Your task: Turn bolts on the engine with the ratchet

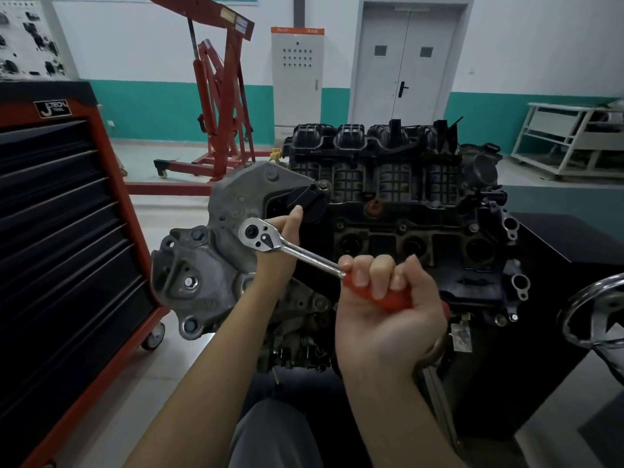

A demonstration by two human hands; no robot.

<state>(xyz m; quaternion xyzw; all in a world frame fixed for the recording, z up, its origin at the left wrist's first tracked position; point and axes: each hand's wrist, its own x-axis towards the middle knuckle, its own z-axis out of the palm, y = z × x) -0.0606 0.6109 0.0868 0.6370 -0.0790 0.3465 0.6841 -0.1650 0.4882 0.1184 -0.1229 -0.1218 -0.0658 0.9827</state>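
Your right hand (388,305), fingers clamped on ratchet wrench (304,255); left hand (287,238) fingers pinch its head, near engine (405,204).

Over on the left sits a black-and-red tool cabinet (64,231), a red engine hoist (223,106) behind, grey double doors (405,69) beyond.

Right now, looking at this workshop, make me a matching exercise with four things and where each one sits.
Things:
1. wrench
2. tool cabinet
3. hoist
4. shelf cart

Places:
A. far right, by the wall
B. at the back, left of the grey cabinet
C. held in both hands over the engine
D. near left

Pairs: 1-C, 2-D, 3-B, 4-A
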